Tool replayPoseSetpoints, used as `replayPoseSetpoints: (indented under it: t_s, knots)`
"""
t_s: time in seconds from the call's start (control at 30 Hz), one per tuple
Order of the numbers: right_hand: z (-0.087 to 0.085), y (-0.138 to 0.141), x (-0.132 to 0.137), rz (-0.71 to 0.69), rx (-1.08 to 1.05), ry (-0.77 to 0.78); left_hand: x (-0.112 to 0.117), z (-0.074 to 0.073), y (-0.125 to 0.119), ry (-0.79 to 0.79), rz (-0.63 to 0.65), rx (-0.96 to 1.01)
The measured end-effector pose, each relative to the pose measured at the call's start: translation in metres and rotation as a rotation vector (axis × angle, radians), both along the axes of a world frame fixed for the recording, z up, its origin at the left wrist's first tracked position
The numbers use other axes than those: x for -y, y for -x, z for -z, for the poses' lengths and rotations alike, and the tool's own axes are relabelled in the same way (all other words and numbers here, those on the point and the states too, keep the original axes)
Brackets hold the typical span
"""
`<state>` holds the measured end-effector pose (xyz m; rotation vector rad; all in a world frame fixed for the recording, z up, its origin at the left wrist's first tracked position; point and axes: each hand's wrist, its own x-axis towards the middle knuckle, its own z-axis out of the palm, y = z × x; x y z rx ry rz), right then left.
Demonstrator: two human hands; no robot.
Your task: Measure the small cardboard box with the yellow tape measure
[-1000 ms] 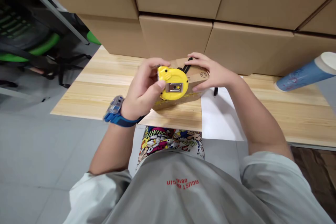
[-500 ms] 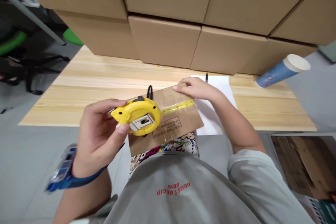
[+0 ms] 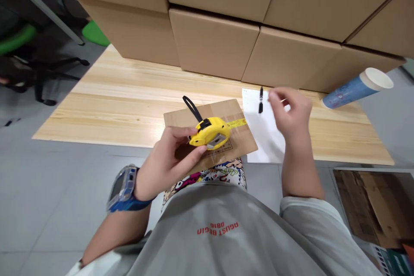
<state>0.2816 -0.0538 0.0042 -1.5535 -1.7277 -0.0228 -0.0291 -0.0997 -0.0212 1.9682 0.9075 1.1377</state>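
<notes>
My left hand is closed on a yellow tape measure with a black wrist strap. A short length of its yellow blade reaches right over a flat piece of brown cardboard, which lies across the table's front edge above my lap. Over a sheet of white paper hangs my right hand, its thumb and forefinger curled together and nothing visible in them. Just left of it, a black pen lies on the paper.
Stacked cardboard boxes line the back of the wooden table. A blue paper cup leans to the right in view at the table's right. Brown boards lie lower right. A green-seated chair is behind the left side.
My right hand has left the cardboard and moved right, over the paper near the pen. My left hand has moved right and tilted the tape measure, bringing it closer to the cardboard's right edge.
</notes>
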Motion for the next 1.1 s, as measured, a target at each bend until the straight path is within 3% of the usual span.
replayPoseSetpoints:
  t_s: [0.03,0.07,0.1,0.2,0.37,0.63,0.7,0.77,0.8,0.87,0.97,1.03,1.1]
  knots:
    - [0.008,-0.009,-0.014,0.228,0.021,0.113,-0.001,0.000,-0.002,0.015,0.023,0.023]
    - [0.018,-0.018,-0.029,0.362,0.069,0.308,-0.003,0.000,-0.005,0.023,0.035,0.051]
    - [0.027,-0.025,-0.043,0.404,0.125,0.514,-0.004,-0.001,-0.007,0.024,0.037,0.080]
    - [0.049,-0.041,-0.065,0.324,0.173,0.704,-0.008,-0.002,-0.010,0.039,0.023,0.124]
    - [0.050,-0.054,-0.043,0.139,0.159,0.800,-0.010,0.001,-0.008,0.027,-0.011,0.080]
    - [0.032,-0.051,0.030,0.183,0.256,0.897,-0.011,0.001,-0.010,0.004,0.028,0.068]
    - [0.027,-0.039,0.037,0.238,0.274,0.862,-0.016,0.004,-0.012,-0.019,0.031,0.059]
    - [0.018,-0.020,0.038,0.231,0.152,0.667,-0.023,0.009,-0.015,-0.051,0.017,0.052]
    - [0.012,-0.009,0.036,0.155,0.036,0.532,-0.028,0.012,-0.017,-0.064,0.014,0.054]
    - [-0.003,0.015,0.031,-0.156,-0.184,0.322,-0.037,0.016,-0.022,-0.087,0.030,0.083]
    - [-0.021,0.050,0.015,-0.627,-0.170,0.316,-0.044,0.015,-0.027,-0.130,0.065,0.173]
    - [-0.028,0.068,0.001,-0.732,-0.093,0.316,-0.042,0.012,-0.025,-0.202,0.013,0.160]
    - [-0.030,0.081,-0.013,-0.743,-0.067,0.272,-0.035,0.011,-0.016,-0.283,-0.131,0.022]
